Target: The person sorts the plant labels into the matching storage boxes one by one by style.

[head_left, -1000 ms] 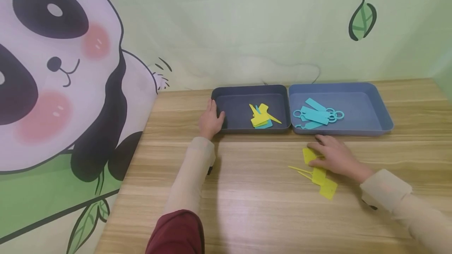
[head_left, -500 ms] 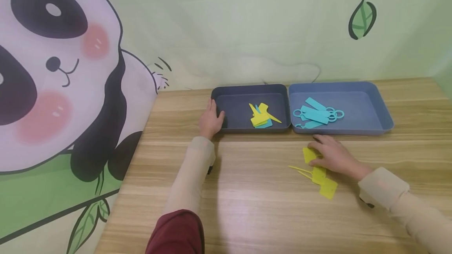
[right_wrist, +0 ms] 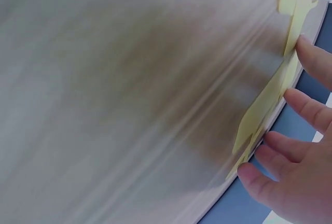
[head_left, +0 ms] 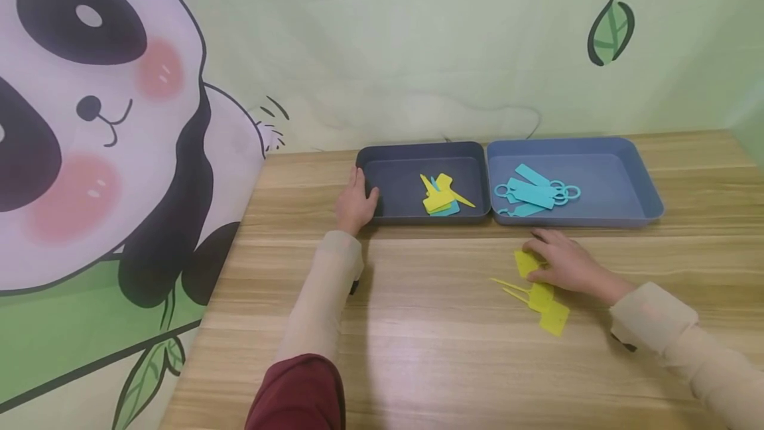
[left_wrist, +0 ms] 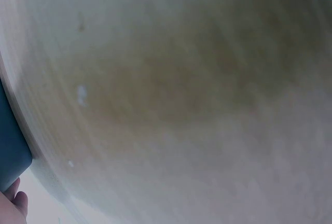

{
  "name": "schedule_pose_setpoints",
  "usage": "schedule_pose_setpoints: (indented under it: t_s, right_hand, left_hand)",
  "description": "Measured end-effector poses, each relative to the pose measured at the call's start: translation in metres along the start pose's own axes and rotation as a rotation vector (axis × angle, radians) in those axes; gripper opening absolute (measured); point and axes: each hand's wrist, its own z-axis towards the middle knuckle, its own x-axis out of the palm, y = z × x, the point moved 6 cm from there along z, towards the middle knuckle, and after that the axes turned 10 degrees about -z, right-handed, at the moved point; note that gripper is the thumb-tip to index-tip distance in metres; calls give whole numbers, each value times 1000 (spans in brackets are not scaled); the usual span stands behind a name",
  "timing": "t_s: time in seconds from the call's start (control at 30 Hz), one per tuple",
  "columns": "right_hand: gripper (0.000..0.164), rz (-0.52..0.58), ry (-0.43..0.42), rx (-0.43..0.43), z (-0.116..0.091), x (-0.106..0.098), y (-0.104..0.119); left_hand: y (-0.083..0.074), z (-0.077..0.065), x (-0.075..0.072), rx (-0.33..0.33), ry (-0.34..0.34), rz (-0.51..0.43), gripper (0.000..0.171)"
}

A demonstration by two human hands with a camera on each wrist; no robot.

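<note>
Yellow tags (head_left: 540,297) lie partly beneath and beside the right grip (head_left: 566,264).

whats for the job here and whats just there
Likely job things:
loose yellow tags at the right hand
dark tray at the left hand
mixed tags inside
blue tray
turquoise tags inside

Probably just scenery:
panda picture
leaf picture, upper right
</note>
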Motion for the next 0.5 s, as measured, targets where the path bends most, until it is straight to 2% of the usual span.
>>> schedule_pose_setpoints:
  t_s: [0.37, 0.5]
  right_hand:
    - [43, 15, -1, -48, -15, -4, -9]
    - [48, 18, 12, -5, -19, -5, -16]
  left_hand:
    - [1, 1, 1, -5, 12, 10, 65]
    - [0, 0, 0, 3, 4, 9, 65]
